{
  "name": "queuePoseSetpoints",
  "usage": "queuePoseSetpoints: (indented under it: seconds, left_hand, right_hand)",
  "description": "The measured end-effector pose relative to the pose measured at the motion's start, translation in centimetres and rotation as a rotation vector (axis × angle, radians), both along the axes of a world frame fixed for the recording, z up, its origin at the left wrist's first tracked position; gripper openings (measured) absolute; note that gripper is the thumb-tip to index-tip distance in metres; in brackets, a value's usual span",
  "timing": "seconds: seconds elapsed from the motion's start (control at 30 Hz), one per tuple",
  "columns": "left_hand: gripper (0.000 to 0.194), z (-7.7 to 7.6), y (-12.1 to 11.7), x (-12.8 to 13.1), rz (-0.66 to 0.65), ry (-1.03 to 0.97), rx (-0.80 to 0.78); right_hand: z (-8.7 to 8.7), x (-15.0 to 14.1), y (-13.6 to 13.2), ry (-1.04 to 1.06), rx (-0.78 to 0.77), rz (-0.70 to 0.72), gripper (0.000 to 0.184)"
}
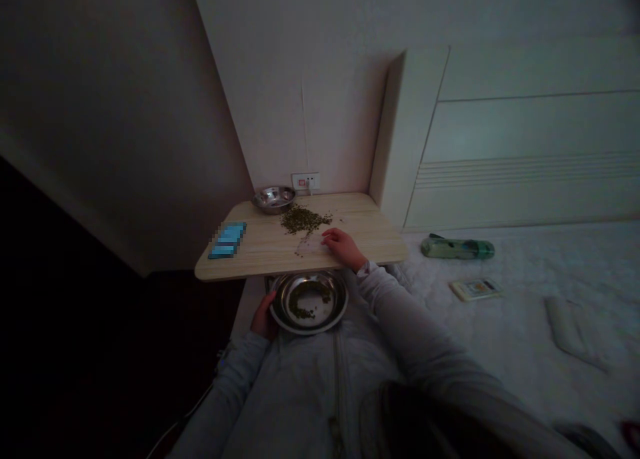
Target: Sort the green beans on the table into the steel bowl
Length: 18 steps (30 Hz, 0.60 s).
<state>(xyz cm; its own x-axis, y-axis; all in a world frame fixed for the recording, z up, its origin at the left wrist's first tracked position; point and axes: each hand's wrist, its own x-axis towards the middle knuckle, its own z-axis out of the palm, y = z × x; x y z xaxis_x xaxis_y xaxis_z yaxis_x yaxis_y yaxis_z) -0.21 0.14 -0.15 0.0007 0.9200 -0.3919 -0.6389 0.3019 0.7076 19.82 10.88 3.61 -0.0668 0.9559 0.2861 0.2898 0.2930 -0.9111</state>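
My left hand (265,317) is wrapped round the left side of a shallow steel bowl (343,303), just below the table's front edge. Inside that bowl lies a ring of small dark green grains, like mung beans (301,310). Over the wooden tabletop, my right hand (344,247) has its fingers bent and slightly apart, with no held thing visible. A pale, see-through patch by its fingertips is too faint to make out. Just beyond spreads a pile of the same mung beans (303,219), with a few scattered nearer me.
A second steel bowl (274,199) stands at the back left of the small wooden table (260,249). A blurred blue-screened phone (229,240) lies on its left. On the bed to the right are a green bottle (457,248) and another phone (476,289). A wall socket (305,181) is behind.
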Motion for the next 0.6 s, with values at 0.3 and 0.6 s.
queuePoseSetpoints:
  seconds: [0.3, 0.6]
  left_hand:
    - [0.019, 0.24, -0.05, 0.04, -0.034, -0.018, -0.018]
    - [0.019, 0.26, -0.01, 0.04, -0.009, 0.011, -0.015]
  right_hand:
    - [-0.2, 0.15, 0.13, 0.033, 0.0, 0.025, 0.02]
    - [0.06, 0.01, -0.05, 0.045, -0.013, 0.069, 0.018]
